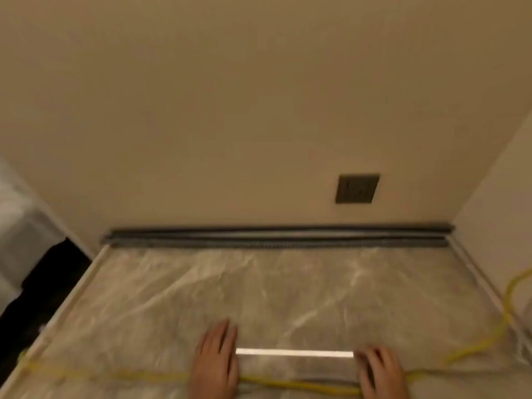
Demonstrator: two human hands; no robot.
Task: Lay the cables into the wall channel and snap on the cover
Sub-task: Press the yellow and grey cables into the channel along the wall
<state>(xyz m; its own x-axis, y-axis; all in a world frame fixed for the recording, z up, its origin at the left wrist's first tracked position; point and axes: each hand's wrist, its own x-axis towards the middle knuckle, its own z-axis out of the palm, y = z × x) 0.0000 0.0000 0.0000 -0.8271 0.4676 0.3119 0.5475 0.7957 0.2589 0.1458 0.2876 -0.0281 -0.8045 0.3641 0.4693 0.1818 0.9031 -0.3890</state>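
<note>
While a white cover strip (294,353) lies on the marble floor (201,283) between them, the left hand (216,361) and right hand (380,372) rest flat at its ends, fingers loosely spread, a yellow cable (302,385) beneath; the dark wall channel (276,237) lies well apart.

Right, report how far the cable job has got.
Done: the dark wall channel lies along the wall's foot. In hand: left hand and right hand rest at the ends of a pale strip, probably the cover. Left: the yellow cable lies loose on the floor.
</note>
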